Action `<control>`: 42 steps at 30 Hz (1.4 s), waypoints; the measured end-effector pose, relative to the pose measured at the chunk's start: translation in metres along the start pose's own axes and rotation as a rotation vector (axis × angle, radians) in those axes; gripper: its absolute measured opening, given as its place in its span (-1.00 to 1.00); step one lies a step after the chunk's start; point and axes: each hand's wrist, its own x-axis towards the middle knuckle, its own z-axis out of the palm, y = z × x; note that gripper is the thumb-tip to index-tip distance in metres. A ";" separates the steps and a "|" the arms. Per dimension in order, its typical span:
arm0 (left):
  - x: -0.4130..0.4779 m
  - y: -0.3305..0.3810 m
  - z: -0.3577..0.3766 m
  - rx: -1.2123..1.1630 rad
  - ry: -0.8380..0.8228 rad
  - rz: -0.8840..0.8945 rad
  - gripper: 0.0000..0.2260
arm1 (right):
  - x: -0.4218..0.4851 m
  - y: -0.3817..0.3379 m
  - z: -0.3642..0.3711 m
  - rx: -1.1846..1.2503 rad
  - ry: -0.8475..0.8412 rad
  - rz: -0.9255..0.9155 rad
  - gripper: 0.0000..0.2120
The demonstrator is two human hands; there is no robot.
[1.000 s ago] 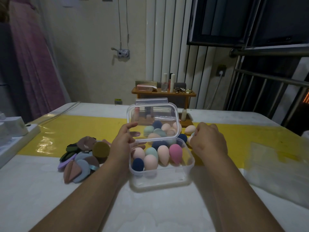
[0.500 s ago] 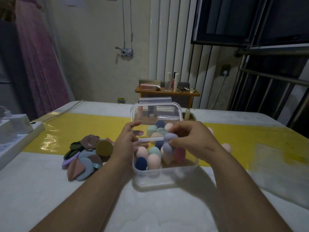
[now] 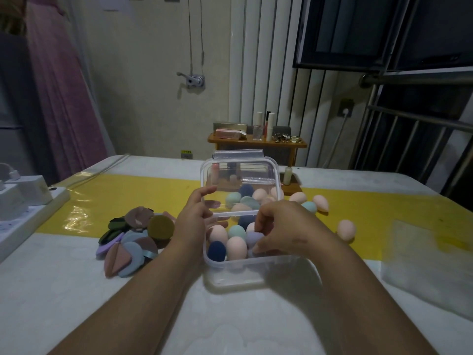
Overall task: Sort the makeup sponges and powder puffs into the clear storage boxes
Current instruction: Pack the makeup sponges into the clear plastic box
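Note:
A clear storage box (image 3: pixel 238 274) stands on the table in front of me, its hinged lid (image 3: pixel 239 172) raised upright. Several egg-shaped makeup sponges fill it, among them a navy one (image 3: pixel 216 250) and a peach one (image 3: pixel 236 247). My right hand (image 3: pixel 279 228) is inside the box and pinches a lilac sponge (image 3: pixel 253 238) among the others. My left hand (image 3: pixel 194 216) grips the box's left rim at the hinge. A pile of flat powder puffs (image 3: pixel 133 238) lies to the left of the box. Loose sponges (image 3: pixel 346 229) lie on the yellow strip to the right.
A white power strip with chargers (image 3: pixel 23 201) sits at the table's left edge. A small wooden stand with a bottle (image 3: pixel 288 175) is behind the box. A clear plastic sheet (image 3: pixel 430 265) lies at the right. A wooden shelf with cosmetics (image 3: pixel 256 139) stands beyond the table.
My right hand picked a lilac sponge from the loose ones right of the box, carried it over the rim and lowered it into the box. My left hand stayed at the hinge.

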 end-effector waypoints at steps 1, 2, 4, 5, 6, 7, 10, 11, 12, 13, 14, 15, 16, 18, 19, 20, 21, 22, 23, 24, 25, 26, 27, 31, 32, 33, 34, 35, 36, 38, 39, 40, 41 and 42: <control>0.000 0.000 0.000 0.001 -0.002 0.000 -0.53 | -0.001 -0.001 0.000 -0.024 -0.016 0.001 -0.70; 0.000 0.000 0.000 0.004 -0.002 0.001 -0.53 | -0.001 -0.002 -0.001 -0.043 -0.030 0.000 -0.69; 0.001 0.000 0.001 0.006 0.001 -0.002 -0.53 | -0.002 -0.003 -0.003 -0.066 -0.049 -0.004 -0.68; 0.001 0.000 0.001 0.005 0.004 -0.005 -0.53 | -0.002 -0.003 -0.004 -0.074 -0.055 -0.008 -0.68; 0.000 0.000 0.001 0.006 0.005 -0.006 -0.53 | -0.002 -0.003 -0.004 -0.079 -0.061 -0.011 -0.68; 0.000 0.000 0.001 0.007 0.002 -0.005 -0.53 | -0.002 -0.003 -0.004 -0.081 -0.061 -0.017 -0.69; 0.001 0.000 0.000 0.025 -0.006 0.002 -0.53 | -0.002 -0.001 -0.003 -0.050 -0.019 -0.028 -0.74; 0.001 0.000 0.001 0.027 -0.008 0.002 -0.53 | -0.002 0.000 -0.004 -0.035 -0.010 -0.027 -0.75; 0.001 0.000 0.001 0.027 -0.008 0.002 -0.53 | -0.001 0.000 -0.004 -0.037 -0.014 -0.026 -0.75; 0.000 0.001 0.001 0.027 -0.009 0.002 -0.53 | -0.001 0.000 -0.004 -0.056 -0.028 -0.027 -0.75; 0.000 0.001 0.001 0.030 -0.007 0.002 -0.53 | -0.001 0.000 -0.003 -0.080 -0.043 -0.030 -0.75; 0.000 0.001 0.000 0.033 -0.004 0.002 -0.53 | -0.001 0.000 -0.002 -0.100 -0.053 -0.034 -0.74; 0.000 0.001 0.000 0.038 -0.003 0.001 -0.54 | -0.001 0.000 -0.001 -0.111 -0.060 -0.034 -0.73; 0.000 0.000 0.000 0.043 -0.005 0.000 -0.54 | -0.001 -0.001 -0.001 -0.123 -0.066 -0.033 -0.72; 0.000 0.001 0.000 0.045 -0.004 0.002 -0.54 | -0.001 -0.001 -0.002 -0.121 -0.066 -0.032 -0.71; 0.000 0.001 0.000 0.046 -0.004 0.003 -0.54 | -0.001 -0.001 -0.003 -0.106 -0.067 -0.032 -0.70; 0.000 0.001 0.001 0.045 -0.004 0.004 -0.54 | -0.002 -0.001 -0.005 -0.084 -0.070 -0.032 -0.67; -0.001 0.002 0.002 0.042 -0.005 0.006 -0.53 | -0.003 -0.001 -0.006 -0.062 -0.074 -0.032 -0.64; -0.001 0.002 0.002 0.039 -0.006 0.006 -0.53 | -0.003 -0.001 -0.007 -0.045 -0.078 -0.033 -0.63; -0.001 0.002 0.002 0.037 -0.006 0.005 -0.53 | -0.004 -0.002 -0.007 -0.035 -0.081 -0.034 -0.63; -0.002 0.002 0.002 0.033 -0.005 0.002 -0.53 | -0.004 -0.001 -0.007 -0.021 -0.082 -0.034 -0.63; -0.002 0.002 0.001 0.031 -0.003 -0.001 -0.53 | -0.003 -0.001 -0.007 0.005 -0.080 -0.030 -0.64; -0.001 0.002 0.001 0.029 0.000 -0.003 -0.53 | -0.003 0.000 -0.006 0.046 -0.071 -0.027 -0.66; 0.000 0.001 0.001 0.024 0.010 -0.014 -0.53 | 0.002 0.007 -0.006 0.137 0.028 -0.050 -0.89; 0.000 0.001 0.001 0.027 0.009 -0.017 -0.53 | 0.004 0.009 -0.006 0.162 0.058 -0.048 -0.93; 0.000 0.001 0.001 0.026 0.008 -0.018 -0.53 | 0.006 0.010 -0.006 0.195 0.089 -0.039 -0.93; 0.000 0.001 0.001 0.022 0.007 -0.018 -0.53 | 0.007 0.012 -0.005 0.221 0.121 -0.023 -0.90; 0.000 0.001 0.001 0.017 0.007 -0.017 -0.53 | 0.009 0.014 -0.004 0.237 0.160 -0.004 -0.86; 0.000 0.001 0.000 0.010 0.007 -0.019 -0.54 | 0.011 0.016 -0.004 0.247 0.202 0.015 -0.82; -0.001 0.001 0.001 -0.007 0.006 -0.029 -0.54 | 0.012 0.020 -0.005 0.265 0.282 0.049 -0.82; -0.001 0.002 0.001 -0.010 0.006 -0.034 -0.54 | 0.014 0.024 -0.006 0.263 0.317 0.077 -0.83; -0.001 0.002 0.001 -0.010 0.007 -0.036 -0.54 | 0.015 0.029 -0.006 0.248 0.351 0.113 -0.84; -0.001 0.002 0.002 -0.009 0.009 -0.036 -0.54 | 0.018 0.034 -0.006 0.223 0.383 0.162 -0.84; -0.001 0.002 0.002 -0.005 0.011 -0.034 -0.54 | 0.019 0.040 -0.006 0.195 0.411 0.224 -0.83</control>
